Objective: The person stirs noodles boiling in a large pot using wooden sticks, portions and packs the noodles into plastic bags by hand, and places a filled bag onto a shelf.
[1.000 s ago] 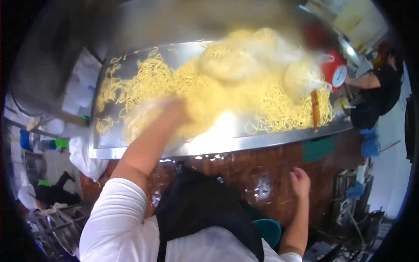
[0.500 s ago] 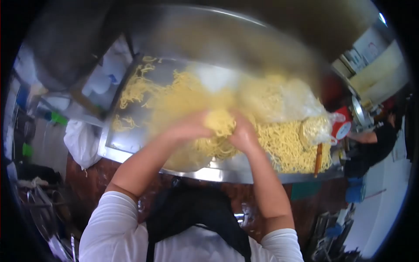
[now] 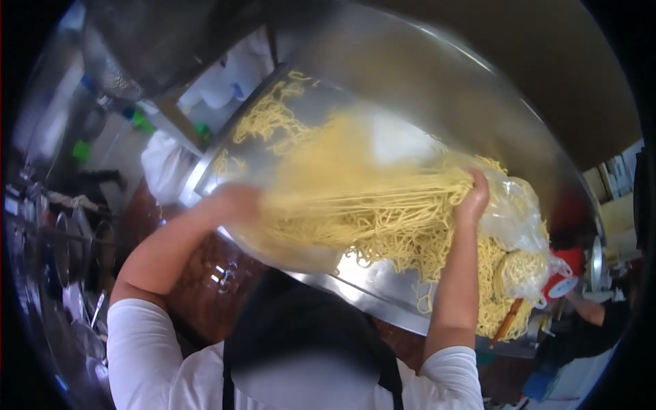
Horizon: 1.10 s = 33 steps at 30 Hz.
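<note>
A stretched bundle of yellow noodles (image 3: 383,195) spans the gap between my hands above the metal worktop (image 3: 372,277). My right hand (image 3: 473,199) is closed round its right end, beside a clear plastic bag (image 3: 509,219) with noodles in it. At the other end, my left hand (image 3: 240,203) grips the strands near the worktop's front left edge; motion smears its fingers. Under the bundle lies a heap of loose noodles (image 3: 403,249), reaching to the right corner. Part of the heap behind is hazy.
Scattered noodles (image 3: 270,116) lie at the far left of the worktop. A wooden stick (image 3: 506,322) and a red container (image 3: 566,268) are at the right end. A white bag (image 3: 164,167) stands off to the left. Another person's arm (image 3: 588,309) shows at far right.
My hands were close together round a clump of noodles; they have moved far apart, drawing the strands out sideways between them. The view has turned, tilting the worktop down to the right.
</note>
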Each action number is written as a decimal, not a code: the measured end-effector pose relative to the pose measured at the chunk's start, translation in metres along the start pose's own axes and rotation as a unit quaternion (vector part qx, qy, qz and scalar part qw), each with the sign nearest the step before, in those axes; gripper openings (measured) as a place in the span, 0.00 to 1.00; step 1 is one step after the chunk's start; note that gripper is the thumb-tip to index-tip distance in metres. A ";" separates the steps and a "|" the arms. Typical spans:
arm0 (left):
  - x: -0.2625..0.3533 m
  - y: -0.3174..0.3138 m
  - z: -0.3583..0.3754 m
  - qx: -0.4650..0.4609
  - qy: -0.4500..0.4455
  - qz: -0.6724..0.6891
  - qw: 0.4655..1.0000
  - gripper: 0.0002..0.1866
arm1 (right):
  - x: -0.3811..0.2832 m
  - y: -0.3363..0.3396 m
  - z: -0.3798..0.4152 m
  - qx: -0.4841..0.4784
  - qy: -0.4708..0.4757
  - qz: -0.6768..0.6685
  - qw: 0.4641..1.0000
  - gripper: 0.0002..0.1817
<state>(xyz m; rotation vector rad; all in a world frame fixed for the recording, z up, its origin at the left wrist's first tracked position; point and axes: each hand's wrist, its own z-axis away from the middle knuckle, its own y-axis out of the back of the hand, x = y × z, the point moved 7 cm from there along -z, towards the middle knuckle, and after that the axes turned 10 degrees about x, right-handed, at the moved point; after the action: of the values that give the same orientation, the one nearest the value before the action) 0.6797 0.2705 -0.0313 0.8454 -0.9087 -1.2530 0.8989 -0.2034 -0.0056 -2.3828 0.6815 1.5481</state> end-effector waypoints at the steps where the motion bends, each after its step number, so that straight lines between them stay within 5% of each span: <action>1: -0.018 -0.008 0.006 -0.005 0.010 0.002 1.000 0.18 | 0.025 0.002 -0.003 -0.034 -0.063 -0.011 0.997 0.11; 3: -0.054 -0.025 0.018 -0.092 0.068 -0.055 0.992 0.18 | 0.043 0.000 0.008 -0.069 -0.129 -0.027 0.989 0.12; 5: -0.068 -0.034 0.029 -0.078 0.085 -0.047 0.992 0.19 | 0.024 -0.007 0.024 -0.159 -0.046 0.191 0.967 0.15; 6: -0.074 -0.038 0.033 -0.060 0.097 -0.035 0.993 0.19 | 0.007 -0.008 0.022 -0.162 -0.047 0.190 0.967 0.15; 8: -0.065 -0.035 0.037 -0.063 0.107 -0.027 0.992 0.20 | -0.029 -0.035 0.056 -0.481 -0.089 0.378 0.786 0.22; 9: -0.055 -0.024 0.040 -0.047 0.114 -0.008 0.992 0.21 | -0.003 -0.038 0.057 -0.520 -0.145 0.298 0.788 0.26; 11: -0.063 -0.028 0.036 0.006 0.117 0.010 0.993 0.23 | -0.063 -0.082 0.074 -0.542 0.005 0.312 0.781 0.32; 15: -0.058 -0.005 0.041 0.117 0.098 0.055 0.987 0.25 | -0.093 -0.185 0.198 -0.683 0.128 0.201 0.690 0.51; 17: -0.056 0.002 0.045 0.124 0.053 0.177 0.975 0.25 | -0.086 -0.211 0.261 -0.743 0.018 0.168 0.647 0.50; 19: -0.050 0.010 0.051 0.126 0.010 0.294 0.947 0.25 | -0.085 -0.214 0.296 -0.771 0.038 0.142 0.620 0.48; 21: -0.032 0.008 0.056 0.046 0.044 0.576 0.815 0.25 | -0.094 -0.199 0.297 -0.755 0.030 0.219 0.617 0.46; 23: 0.005 0.022 0.058 0.064 0.018 0.610 0.790 0.25 | -0.100 -0.185 0.290 -0.734 0.027 0.300 0.609 0.45; 24: 0.025 0.035 0.057 0.080 -0.009 0.641 0.763 0.25 | -0.108 -0.183 0.280 -0.709 0.021 0.262 0.654 0.35; 26: 0.060 0.070 0.059 0.101 -0.056 0.749 0.652 0.26 | -0.135 -0.192 0.279 -0.684 0.020 0.224 0.694 0.25; 28: 0.089 0.120 0.076 0.132 -0.111 0.754 0.634 0.26 | -0.201 -0.217 0.289 -0.567 0.096 0.030 0.817 0.18; 29: 0.096 0.139 0.082 0.160 -0.166 0.754 0.615 0.27 | -0.215 -0.226 0.304 -0.542 0.116 -0.028 0.832 0.18; 32: 0.081 0.137 0.065 0.170 -0.138 0.770 0.599 0.30 | -0.201 -0.251 0.364 -0.588 0.057 -0.065 0.805 0.17; 33: 0.075 0.117 0.046 0.140 -0.140 0.714 0.671 0.33 | -0.188 -0.252 0.378 -0.608 0.027 -0.058 0.791 0.17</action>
<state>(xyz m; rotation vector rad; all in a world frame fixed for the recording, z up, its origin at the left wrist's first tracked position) 0.6913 0.2092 0.1013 -0.0513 -1.5456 0.1997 0.6560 0.2234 -0.0118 -3.1246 -0.7689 2.2497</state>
